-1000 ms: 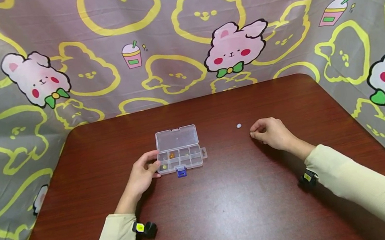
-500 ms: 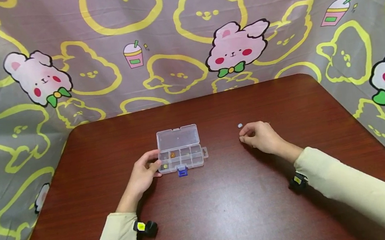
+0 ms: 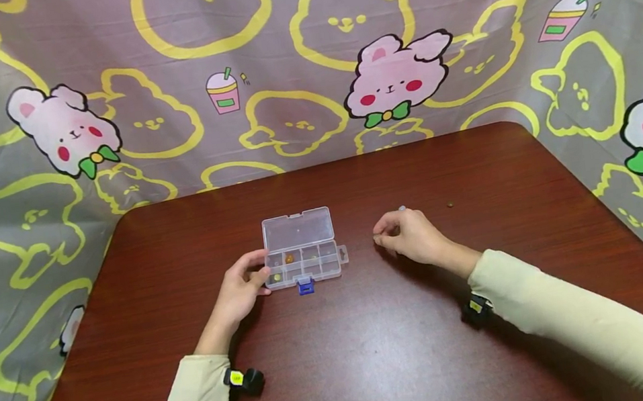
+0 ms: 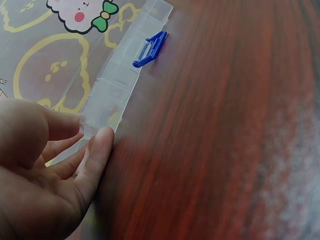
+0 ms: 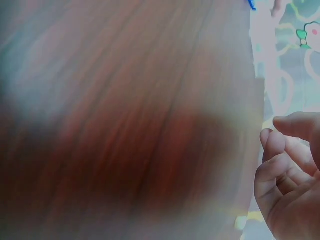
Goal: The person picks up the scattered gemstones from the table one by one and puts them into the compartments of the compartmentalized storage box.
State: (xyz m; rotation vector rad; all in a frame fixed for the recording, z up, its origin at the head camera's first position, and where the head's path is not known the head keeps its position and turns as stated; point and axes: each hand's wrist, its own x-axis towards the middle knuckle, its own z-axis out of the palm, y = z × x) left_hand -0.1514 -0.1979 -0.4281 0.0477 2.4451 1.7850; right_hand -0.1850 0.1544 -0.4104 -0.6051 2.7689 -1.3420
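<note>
A clear plastic compartment box (image 3: 322,269) stands on the table with its lid (image 3: 297,229) folded back. Inside are an orange bead (image 3: 289,259) and a yellow bead (image 3: 277,277) in separate compartments. My left hand (image 3: 240,291) grips the box's left end, thumb in front; the left wrist view shows the same grip on the box (image 4: 117,75). Right of the box, my right hand (image 3: 413,237) hovers with thumb and index fingertips brought together, seemingly on a tiny bead that they hide. Behind that hand, a white bead (image 3: 402,208) peeks out on the table.
A tiny greenish bead (image 3: 450,205) lies on the table to the right of my right hand. The box's blue latch (image 3: 306,287) hangs at its front edge, and a hang tab (image 3: 343,254) sticks out on its right. A patterned curtain (image 3: 279,64) surrounds the brown table (image 3: 366,357).
My right hand has moved left toward the box, passing in front of the white bead and uncovering the greenish bead. The left hand keeps its hold on the box.
</note>
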